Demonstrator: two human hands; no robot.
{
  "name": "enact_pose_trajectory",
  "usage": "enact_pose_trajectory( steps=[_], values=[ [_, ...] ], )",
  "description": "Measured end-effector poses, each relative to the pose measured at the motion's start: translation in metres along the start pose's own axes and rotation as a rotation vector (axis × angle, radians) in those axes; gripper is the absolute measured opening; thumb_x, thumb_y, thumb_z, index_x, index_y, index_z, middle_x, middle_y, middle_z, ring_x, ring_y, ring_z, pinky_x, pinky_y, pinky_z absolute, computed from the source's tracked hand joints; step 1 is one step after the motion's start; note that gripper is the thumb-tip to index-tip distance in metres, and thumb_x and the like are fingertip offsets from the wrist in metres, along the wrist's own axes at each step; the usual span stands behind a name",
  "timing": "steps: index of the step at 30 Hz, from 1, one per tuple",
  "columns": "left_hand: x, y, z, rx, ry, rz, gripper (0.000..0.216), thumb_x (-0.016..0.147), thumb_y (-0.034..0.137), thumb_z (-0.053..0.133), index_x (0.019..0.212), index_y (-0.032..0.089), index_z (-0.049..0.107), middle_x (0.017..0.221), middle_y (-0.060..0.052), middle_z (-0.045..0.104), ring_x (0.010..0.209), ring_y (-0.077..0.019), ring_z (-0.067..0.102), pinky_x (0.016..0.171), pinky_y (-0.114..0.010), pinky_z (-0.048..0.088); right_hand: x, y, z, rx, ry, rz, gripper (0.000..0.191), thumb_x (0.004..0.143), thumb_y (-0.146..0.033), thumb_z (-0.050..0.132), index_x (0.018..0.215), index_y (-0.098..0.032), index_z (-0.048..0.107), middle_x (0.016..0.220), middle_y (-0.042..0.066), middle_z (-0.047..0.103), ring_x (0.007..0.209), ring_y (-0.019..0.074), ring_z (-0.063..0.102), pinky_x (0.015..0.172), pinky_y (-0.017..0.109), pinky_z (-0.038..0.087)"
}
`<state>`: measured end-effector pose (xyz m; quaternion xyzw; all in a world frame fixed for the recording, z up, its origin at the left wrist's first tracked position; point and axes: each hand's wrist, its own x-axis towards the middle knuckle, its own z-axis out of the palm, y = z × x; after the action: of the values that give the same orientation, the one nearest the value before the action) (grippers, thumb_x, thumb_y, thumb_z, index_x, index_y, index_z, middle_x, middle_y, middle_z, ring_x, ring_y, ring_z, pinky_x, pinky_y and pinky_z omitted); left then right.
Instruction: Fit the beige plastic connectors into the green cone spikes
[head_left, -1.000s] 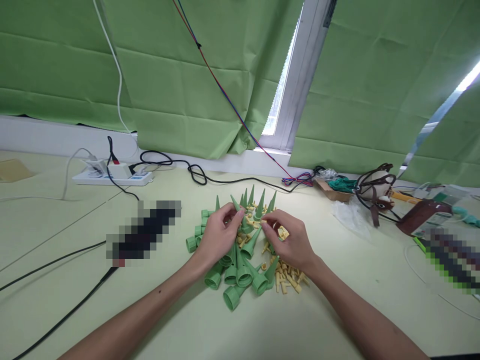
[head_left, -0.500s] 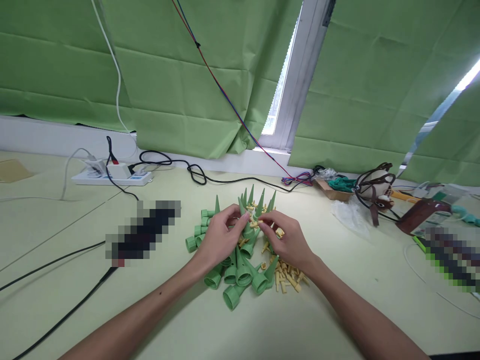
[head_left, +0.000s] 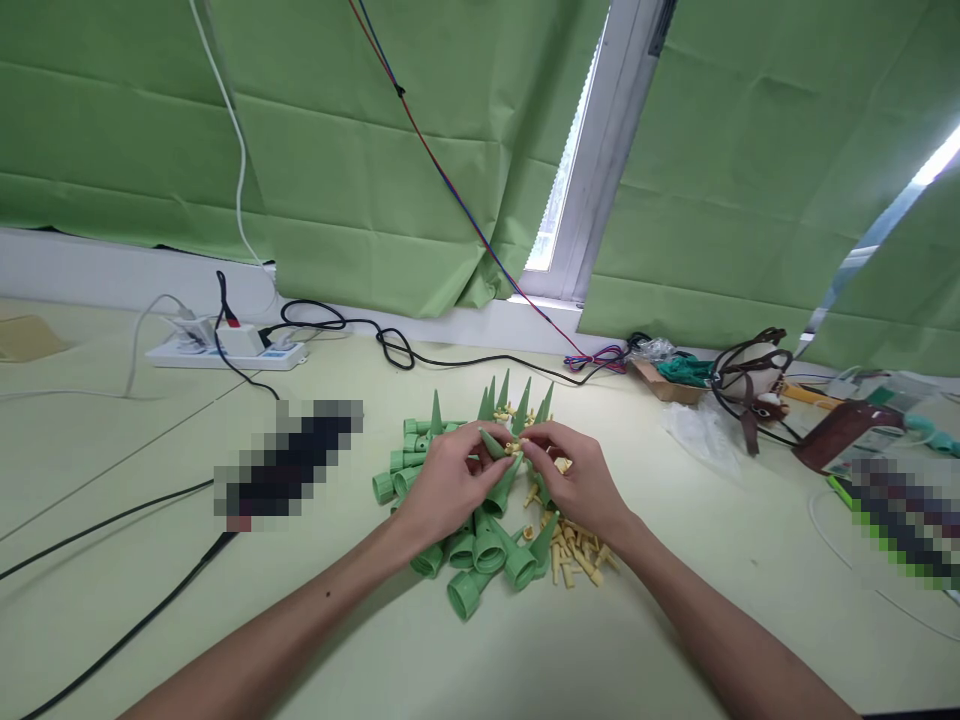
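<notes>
My left hand is closed on a green cone-shaped plastic spike, tilted with its tip towards the upper left. My right hand pinches a small yellow plastic fitting close to the spike's wide end; whether the two touch I cannot tell. Below and around my hands lie several more green spikes, many with wide round open ends, some standing point up behind. A heap of loose yellow fittings lies under my right wrist.
A white power strip with plugs stands at the back left, and a black cable runs along the wall. At right are a plastic bag, a small cardboard box and a dark red object. A pixelated dark object lies left.
The spike in my left hand has tipped from nearly upright to slanting up-left. My right hand has stayed close beside it with the yellow fitting.
</notes>
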<state>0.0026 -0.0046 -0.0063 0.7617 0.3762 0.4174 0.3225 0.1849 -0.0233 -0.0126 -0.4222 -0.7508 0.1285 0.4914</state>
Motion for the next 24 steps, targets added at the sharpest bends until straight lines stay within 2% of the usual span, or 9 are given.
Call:
enact_pose_trajectory(
  steps=[3,8,11,16,24],
  values=[
    [-0.0011,0.0009,-0.0006,0.09,0.009,0.12,0.015,0.091,0.028,0.056,0.099,0.02,0.065,0.098,-0.005,0.067,0.077,-0.0161,0.061,0.064,-0.027,0.051,-0.0006,-0.0021,-0.0002,0.006,-0.01,-0.012,0.014,0.094,-0.025,0.053,0.094,-0.019,0.066,0.087,0.006,0.069,0.074,0.0168,0.062,0.065,0.029,0.053],
    [-0.0035,0.0004,-0.0021,0.231,0.008,0.348,0.016,0.094,0.018,0.049,0.101,0.021,0.064,0.096,-0.004,0.065,0.084,-0.0156,0.061,0.073,-0.027,0.049,-0.0008,-0.0037,-0.0005,0.007,-0.015,-0.021,0.015,0.095,-0.025,0.052,0.095,-0.019,0.066,0.086,0.006,0.069,0.074,0.0169,0.062,0.066,0.029,0.054],
    [-0.0044,-0.0019,-0.0018,0.266,0.024,0.421,0.016,0.095,0.017,0.048,0.103,0.021,0.062,0.095,-0.005,0.064,0.083,-0.0153,0.06,0.072,-0.027,0.049,-0.0002,-0.0044,-0.0007,0.011,-0.018,-0.021,0.016,0.095,-0.026,0.051,0.094,-0.019,0.066,0.086,0.006,0.069,0.073,0.0169,0.062,0.065,0.029,0.053],
    [-0.0041,-0.003,-0.001,0.284,0.034,0.459,0.016,0.095,0.015,0.048,0.103,0.02,0.062,0.093,-0.005,0.062,0.082,-0.0144,0.059,0.071,-0.026,0.048,0.0004,-0.0038,-0.0012,0.016,-0.019,-0.013,0.016,0.095,-0.026,0.052,0.094,-0.018,0.066,0.084,0.006,0.068,0.071,0.0162,0.061,0.064,0.029,0.052],
    [-0.0041,-0.001,-0.0016,0.285,0.031,0.428,0.016,0.095,0.018,0.046,0.097,0.019,0.062,0.086,-0.004,0.061,0.072,-0.0139,0.056,0.063,-0.026,0.045,0.0,-0.0032,-0.0011,0.005,-0.041,-0.019,0.02,0.097,-0.027,0.048,0.091,-0.019,0.065,0.081,0.005,0.066,0.068,0.0156,0.058,0.063,0.028,0.051]
  ],
)
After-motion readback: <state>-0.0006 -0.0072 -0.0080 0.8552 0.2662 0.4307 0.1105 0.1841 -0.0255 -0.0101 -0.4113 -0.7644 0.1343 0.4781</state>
